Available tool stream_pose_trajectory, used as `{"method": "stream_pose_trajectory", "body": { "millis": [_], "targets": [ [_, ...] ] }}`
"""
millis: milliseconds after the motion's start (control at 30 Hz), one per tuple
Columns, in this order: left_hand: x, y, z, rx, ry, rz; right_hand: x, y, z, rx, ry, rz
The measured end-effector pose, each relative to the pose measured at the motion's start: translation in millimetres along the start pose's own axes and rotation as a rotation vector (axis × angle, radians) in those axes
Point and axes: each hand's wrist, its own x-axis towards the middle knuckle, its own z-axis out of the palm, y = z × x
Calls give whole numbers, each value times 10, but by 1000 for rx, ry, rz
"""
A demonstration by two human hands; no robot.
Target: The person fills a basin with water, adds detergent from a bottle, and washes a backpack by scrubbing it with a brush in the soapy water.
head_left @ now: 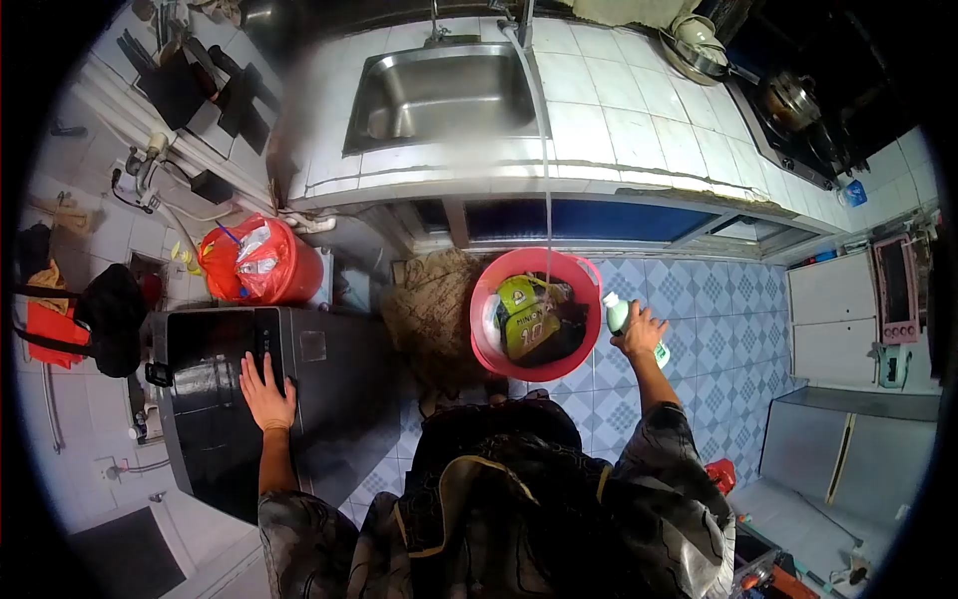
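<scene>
My left hand (267,394) rests with its fingers spread on the top of a dark grey washing machine (344,399). Wrapped in my right hand (640,332) is a white and green bottle (616,311), held just right of a pink basin (481,334). Inside the basin lie yellow-green and dark clothes (531,317), one printed with lettering and a number. A white hose (539,95) hangs from the tap over the counter edge, and what looks like a thin stream of water runs down into the basin.
A steel sink (449,95) is set in the white tiled counter (619,130). Left of the basin are a brown mat (429,309) and a red bucket (299,270) with a plastic bag. A stove (778,130) stands at the right, with white cabinets (830,309) below.
</scene>
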Motion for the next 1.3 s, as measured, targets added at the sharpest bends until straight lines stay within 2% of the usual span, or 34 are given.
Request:
{"method": "stream_pose_trajectory", "body": {
  "millis": [67,100,200,300,500,567,733,833,900,933,1067,1167,1233,1300],
  "targets": [
    [7,11,-24,-12,-11,0,-17,-19,-11,-13,-3,23],
    [259,-4,-4,-2,59,-15,260,-232,-28,32,53,13],
    [176,-2,-21,7,34,-19,127,-119,84,-45,-22,-28],
    [147,-13,-4,2,36,-21,75,-86,141,8,17,-52],
    [43,-13,3,-5,25,0,-86,55,246,-104,-142,-38],
    [49,-11,31,3,37,0,-59,79,242,-49,-35,-54],
    [50,-5,-3,-9,49,14,11,81,162,-93,-89,-50],
    [-31,-5,-4,-9,13,5,-45,116,217,-144,-209,-31],
    [41,11,-5,-10,21,-9,-46,95,211,-70,-22,-48],
    [34,18,-20,-11,23,-9,-2,93,189,-99,-192,-18],
    [15,-6,17,12,19,-1,13,102,239,-56,-121,-12],
    [21,18,-20,2,0,-13,-29,143,280,-62,-245,28],
    [44,30,-29,0,-2,-20,-35,168,314,2,-143,0],
    [13,23,-28,-1,-15,-17,-7,173,327,47,-159,49]
  ]
}}
